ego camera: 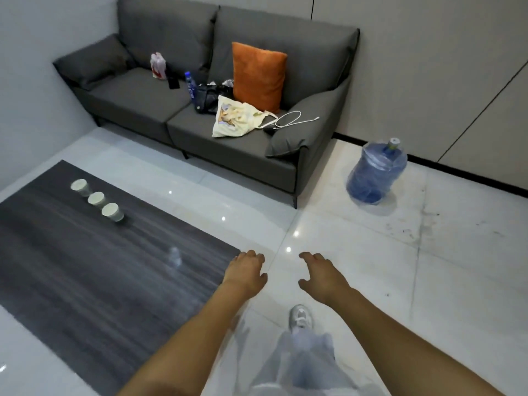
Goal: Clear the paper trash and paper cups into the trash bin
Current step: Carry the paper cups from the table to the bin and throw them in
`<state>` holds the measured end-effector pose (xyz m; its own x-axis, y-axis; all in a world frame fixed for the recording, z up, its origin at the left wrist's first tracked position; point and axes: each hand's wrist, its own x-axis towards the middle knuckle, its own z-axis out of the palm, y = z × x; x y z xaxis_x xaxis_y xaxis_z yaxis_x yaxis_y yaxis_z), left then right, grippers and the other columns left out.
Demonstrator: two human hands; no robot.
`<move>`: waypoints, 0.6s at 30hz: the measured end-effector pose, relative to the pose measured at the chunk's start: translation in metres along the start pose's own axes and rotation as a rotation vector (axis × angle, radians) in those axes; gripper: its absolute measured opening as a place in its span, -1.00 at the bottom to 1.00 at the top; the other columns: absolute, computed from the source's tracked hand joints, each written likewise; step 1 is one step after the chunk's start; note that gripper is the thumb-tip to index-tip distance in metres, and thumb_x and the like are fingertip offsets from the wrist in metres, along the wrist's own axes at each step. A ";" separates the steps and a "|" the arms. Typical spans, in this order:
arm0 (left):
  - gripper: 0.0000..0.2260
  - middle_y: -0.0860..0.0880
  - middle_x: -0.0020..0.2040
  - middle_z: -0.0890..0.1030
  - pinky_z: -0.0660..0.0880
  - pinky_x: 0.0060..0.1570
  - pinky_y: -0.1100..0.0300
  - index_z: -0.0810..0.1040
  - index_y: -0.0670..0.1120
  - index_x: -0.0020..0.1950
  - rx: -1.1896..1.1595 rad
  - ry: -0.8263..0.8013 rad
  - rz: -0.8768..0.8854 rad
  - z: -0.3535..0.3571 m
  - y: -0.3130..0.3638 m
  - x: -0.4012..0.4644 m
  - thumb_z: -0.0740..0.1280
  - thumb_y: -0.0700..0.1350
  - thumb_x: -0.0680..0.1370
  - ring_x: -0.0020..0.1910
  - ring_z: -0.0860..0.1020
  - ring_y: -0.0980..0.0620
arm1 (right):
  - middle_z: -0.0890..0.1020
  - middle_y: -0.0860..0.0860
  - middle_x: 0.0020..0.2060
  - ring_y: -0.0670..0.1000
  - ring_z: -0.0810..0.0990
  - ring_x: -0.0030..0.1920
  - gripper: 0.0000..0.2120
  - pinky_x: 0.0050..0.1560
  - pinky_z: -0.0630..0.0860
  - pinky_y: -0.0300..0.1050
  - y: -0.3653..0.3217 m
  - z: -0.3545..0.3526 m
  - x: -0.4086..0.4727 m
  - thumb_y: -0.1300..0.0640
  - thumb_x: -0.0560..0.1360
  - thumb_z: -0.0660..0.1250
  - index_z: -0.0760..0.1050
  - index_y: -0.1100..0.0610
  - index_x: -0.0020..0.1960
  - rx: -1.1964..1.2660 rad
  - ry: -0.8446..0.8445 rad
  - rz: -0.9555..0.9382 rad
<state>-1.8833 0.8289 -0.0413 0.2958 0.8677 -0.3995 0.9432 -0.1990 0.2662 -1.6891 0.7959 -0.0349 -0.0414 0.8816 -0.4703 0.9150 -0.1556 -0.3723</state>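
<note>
Both hands empty, fingers relaxed.
Left hand (245,271), right hand (321,272): paper cups (97,200) well left of fingertips; reach nearest first.

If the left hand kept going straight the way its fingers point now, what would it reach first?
Probably nothing close. The left hand, open and empty, points up-frame past the dark table's corner, over bare tile toward the grey sofa. The paper cups sit well off to its left. Depth is uncertain.
</note>
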 end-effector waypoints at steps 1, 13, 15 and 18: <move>-0.65 -0.09 0.24 0.47 0.40 0.22 0.07 0.42 -0.14 0.32 -0.018 0.023 -0.012 -0.009 0.005 0.024 0.23 -0.04 0.57 0.25 0.41 -0.08 | 0.35 0.07 0.35 0.11 0.38 0.28 -0.40 0.13 0.48 -0.02 0.003 -0.015 0.024 0.05 0.52 0.27 0.14 0.01 0.50 -0.012 -0.002 -0.020; -0.62 -0.08 0.26 0.47 0.39 0.23 0.09 0.39 -0.10 0.35 -0.154 0.093 -0.289 -0.098 -0.034 0.200 0.23 -0.01 0.56 0.25 0.41 -0.07 | 0.36 0.06 0.35 0.12 0.38 0.30 -0.40 0.16 0.48 -0.01 -0.051 -0.139 0.264 0.08 0.50 0.29 0.16 0.00 0.49 -0.190 -0.142 -0.248; -0.61 -0.08 0.26 0.46 0.38 0.22 0.09 0.38 -0.09 0.36 -0.172 0.093 -0.335 -0.110 -0.057 0.227 0.23 0.00 0.56 0.26 0.41 -0.07 | 0.36 0.06 0.34 0.12 0.38 0.30 -0.40 0.16 0.48 -0.01 -0.074 -0.146 0.304 0.07 0.50 0.28 0.15 -0.01 0.49 -0.219 -0.169 -0.292; -0.61 -0.08 0.26 0.46 0.37 0.23 0.08 0.38 -0.09 0.36 -0.192 0.112 -0.392 -0.134 -0.095 0.269 0.23 0.00 0.56 0.27 0.39 -0.07 | 0.35 0.07 0.36 0.12 0.39 0.30 -0.40 0.17 0.48 -0.01 -0.113 -0.156 0.363 0.06 0.51 0.28 0.15 0.00 0.49 -0.254 -0.197 -0.362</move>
<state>-1.9136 1.1425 -0.0571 -0.1067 0.9065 -0.4084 0.9326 0.2337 0.2752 -1.7447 1.2029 -0.0389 -0.4277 0.7542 -0.4982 0.8960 0.2809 -0.3438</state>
